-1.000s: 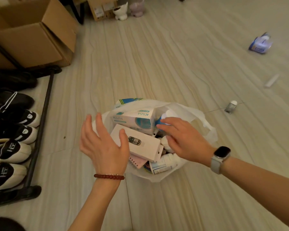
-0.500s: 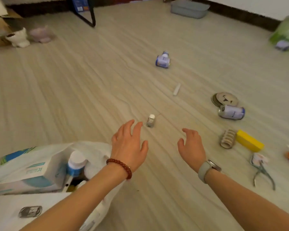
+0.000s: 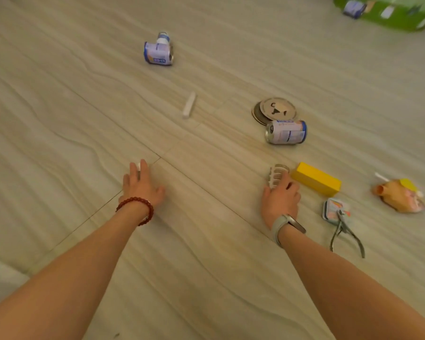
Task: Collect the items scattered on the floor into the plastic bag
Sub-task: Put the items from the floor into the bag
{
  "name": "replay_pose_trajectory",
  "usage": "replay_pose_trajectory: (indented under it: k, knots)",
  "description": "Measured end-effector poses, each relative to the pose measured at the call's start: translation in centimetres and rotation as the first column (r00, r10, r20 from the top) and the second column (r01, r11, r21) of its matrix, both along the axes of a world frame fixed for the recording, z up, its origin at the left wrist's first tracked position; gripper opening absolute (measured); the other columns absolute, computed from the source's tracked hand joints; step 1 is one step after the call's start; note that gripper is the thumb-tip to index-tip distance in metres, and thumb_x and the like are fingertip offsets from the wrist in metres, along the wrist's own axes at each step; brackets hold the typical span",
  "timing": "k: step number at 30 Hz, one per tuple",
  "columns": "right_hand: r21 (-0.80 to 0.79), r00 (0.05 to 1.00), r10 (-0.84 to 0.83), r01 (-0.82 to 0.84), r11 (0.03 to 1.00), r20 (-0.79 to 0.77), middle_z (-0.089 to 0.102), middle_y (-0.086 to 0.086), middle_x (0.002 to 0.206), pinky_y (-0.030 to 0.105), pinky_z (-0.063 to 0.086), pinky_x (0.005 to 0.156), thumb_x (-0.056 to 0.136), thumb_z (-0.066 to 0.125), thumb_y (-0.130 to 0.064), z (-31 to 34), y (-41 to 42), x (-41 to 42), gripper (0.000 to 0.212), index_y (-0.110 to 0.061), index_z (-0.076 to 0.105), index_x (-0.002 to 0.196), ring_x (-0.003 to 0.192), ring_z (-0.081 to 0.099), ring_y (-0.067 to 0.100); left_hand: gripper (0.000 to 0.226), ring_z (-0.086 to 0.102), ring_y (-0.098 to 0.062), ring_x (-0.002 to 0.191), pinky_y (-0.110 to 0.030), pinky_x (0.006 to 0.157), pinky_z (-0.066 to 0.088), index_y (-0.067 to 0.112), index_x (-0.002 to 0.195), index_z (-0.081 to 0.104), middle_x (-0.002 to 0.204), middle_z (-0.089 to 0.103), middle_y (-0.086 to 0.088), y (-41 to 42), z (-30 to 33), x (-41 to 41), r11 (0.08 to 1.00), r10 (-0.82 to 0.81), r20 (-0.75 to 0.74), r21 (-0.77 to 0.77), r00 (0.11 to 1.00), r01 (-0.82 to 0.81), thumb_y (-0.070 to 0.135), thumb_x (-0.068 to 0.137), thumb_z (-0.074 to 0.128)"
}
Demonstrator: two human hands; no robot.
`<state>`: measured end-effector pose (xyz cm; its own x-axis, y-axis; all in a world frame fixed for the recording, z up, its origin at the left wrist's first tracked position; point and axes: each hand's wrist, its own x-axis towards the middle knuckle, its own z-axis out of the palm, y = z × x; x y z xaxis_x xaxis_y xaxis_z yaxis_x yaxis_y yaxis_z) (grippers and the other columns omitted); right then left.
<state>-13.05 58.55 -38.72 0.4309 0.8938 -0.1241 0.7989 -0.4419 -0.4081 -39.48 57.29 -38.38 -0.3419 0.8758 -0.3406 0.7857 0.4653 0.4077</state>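
Observation:
My left hand (image 3: 141, 186) reaches flat over a small bottle with a white cap (image 3: 138, 165), fingers straight and lying on it; most of the bottle is hidden. My right hand (image 3: 280, 198) is at a ribbed hair claw clip (image 3: 276, 173), with thumb and curled fingers closing on its near side. A white corner of the plastic bag (image 3: 0, 278) shows at the lower left edge. Loose on the floor lie a can with a bottle behind it (image 3: 158, 53), a white stick (image 3: 189, 105), a round lid (image 3: 275, 110) and a second can (image 3: 286, 132).
A yellow box (image 3: 317, 179) lies just right of the clip. Further right are a small tin (image 3: 334, 208), grey pliers (image 3: 346, 231) and an orange packet (image 3: 400, 196). A green carton (image 3: 390, 11) sits at the far right.
The view swung from the bag out over the floor. Both hands left the bag and stretched forward: the left onto the small bottle, the right onto the hair clip.

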Motion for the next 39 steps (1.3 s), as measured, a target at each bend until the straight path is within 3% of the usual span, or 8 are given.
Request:
replay_pose_trajectory:
  k: [6,13,19,21,26,29,35,39]
  knots:
    - [0.079,0.957,0.29,-0.289,0.954,0.002,0.039,0.018,0.132,0.042,0.036,0.095,0.085,0.046,-0.006,-0.6,-2.1,-2.3,0.051,-0.009,0.034,0.135,0.111,0.041,0.038,0.034,0.041,-0.036,0.112,-0.04,0.087,0.043,0.005,0.121,0.046,0.132,0.036,-0.017,-1.9,-0.3,0.5,0.981,0.037,-0.074,0.194,0.997,-0.022,0.01,0.088,0.052]
    - [0.189,0.788,0.422,-0.378,0.906,-0.447,0.045,0.008,0.123,0.018,0.034,0.084,0.084,0.055,-0.011,1.5,-9.1,-7.7,0.052,-0.017,0.039,0.134,0.097,0.048,0.014,0.017,0.052,-0.025,0.094,-0.03,0.079,0.044,0.009,0.106,0.05,0.106,0.052,-0.009,-9.0,4.2,1.5,0.94,-0.101,0.11,0.337,0.989,0.059,0.013,0.089,0.051]
    - [0.26,0.641,0.58,-0.528,0.809,-0.504,0.046,-0.002,0.116,0.004,0.034,0.074,0.084,0.056,-0.012,5.7,-14.1,-12.4,0.05,-0.021,0.042,0.131,0.096,0.047,0.009,0.018,0.048,-0.014,0.086,-0.014,0.069,0.031,0.011,0.104,0.051,0.094,0.047,0.004,-15.4,13.8,-1.9,0.806,-0.26,-0.011,0.549,0.966,0.223,0.013,0.087,0.056]
    - [0.325,0.605,0.607,-0.517,0.792,-0.516,0.043,-0.004,0.114,0.012,0.038,0.081,0.085,0.056,-0.011,7.7,-15.1,-14.5,0.05,-0.019,0.041,0.132,0.097,0.048,0.009,0.021,0.048,-0.013,0.084,-0.011,0.068,0.031,0.01,0.105,0.051,0.093,0.049,0.002,-18.0,15.8,-4.0,0.802,-0.237,-0.026,0.559,0.971,0.211,0.012,0.085,0.058]
    - [0.561,0.398,0.819,-0.596,0.574,-0.414,0.04,-0.002,0.114,0.001,0.038,0.08,0.084,0.055,-0.016,12.5,-17.9,-19.7,0.051,-0.016,0.04,0.132,0.097,0.042,-0.019,0.03,0.045,-0.006,0.088,0.005,0.073,0.029,0.012,0.109,0.052,0.098,0.05,0.007,-25.9,18.3,-10.1,0.836,-0.076,-0.061,0.54,0.995,0.097,0.012,0.082,0.063]
    - [0.66,0.261,0.936,-0.664,0.352,-0.237,0.04,0.002,0.117,-0.001,0.034,0.085,0.082,0.05,-0.024,14.6,-20.0,-22.2,0.054,-0.011,0.04,0.133,0.101,0.037,-0.018,0.035,0.044,-0.005,0.089,-0.002,0.069,0.028,0.014,0.112,0.052,0.1,0.05,0.009,-30.4,18.0,-13.2,0.871,0.035,-0.085,0.492,0.996,0.012,0.014,0.08,0.065]
    - [0.545,0.037,0.999,-0.838,0.033,-0.003,0.05,0.009,0.121,0.033,0.054,0.069,0.084,0.049,-0.032,15.8,-24.9,-25.6,0.052,-0.015,0.042,0.133,0.085,0.058,0.019,0.034,0.057,-0.022,0.1,-0.018,0.076,0.033,0.011,0.113,0.055,0.112,0.06,-0.007,-36.6,13.8,-15.6,0.94,0.115,-0.047,0.328,0.992,-0.093,0.016,0.081,0.066]
    - [0.198,0.081,0.995,-0.976,0.092,-0.063,0.043,0.005,0.126,0.036,0.05,0.071,0.09,0.049,-0.036,14.3,-27.3,-27.0,0.046,-0.017,0.04,0.131,0.085,0.058,0.025,0.031,0.057,-0.027,0.099,-0.025,0.08,0.043,0.006,0.108,0.058,0.115,0.052,-0.011,-37.3,11.3,-16.4,0.942,0.091,-0.098,0.332,0.991,-0.053,0.013,0.079,0.067]
